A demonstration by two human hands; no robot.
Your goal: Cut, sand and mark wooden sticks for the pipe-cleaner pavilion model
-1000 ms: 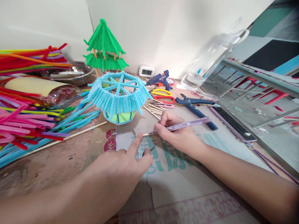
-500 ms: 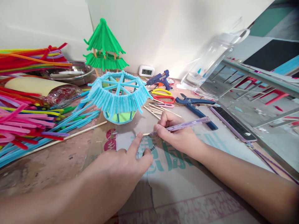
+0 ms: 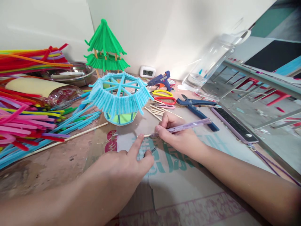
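A purple, see-through pen (image 3: 191, 124) is gripped in my right hand (image 3: 180, 136), its tip pointing left and down. At that tip lies a short piece of thin wooden stick (image 3: 147, 136) on the printed cardboard sheet (image 3: 188, 188). My left hand (image 3: 117, 172) has its index fingertip pressed on the stick's left end, thumb held apart. Just behind my hands stands a model pavilion (image 3: 119, 100) with a light-blue pipe-cleaner roof and a pale green base. Several wooden sticks (image 3: 157, 110) lie behind my right hand.
Pipe cleaners (image 3: 25, 119) pile up at left beside a metal bowl (image 3: 77, 73). Along the back are a green-roofed model (image 3: 104, 44), timer (image 3: 147, 72), glue gun (image 3: 161, 80), scissors (image 3: 164, 99) and clear jug (image 3: 209, 66). Blue cutters (image 3: 197, 110) and a phone (image 3: 235, 124) lie right.
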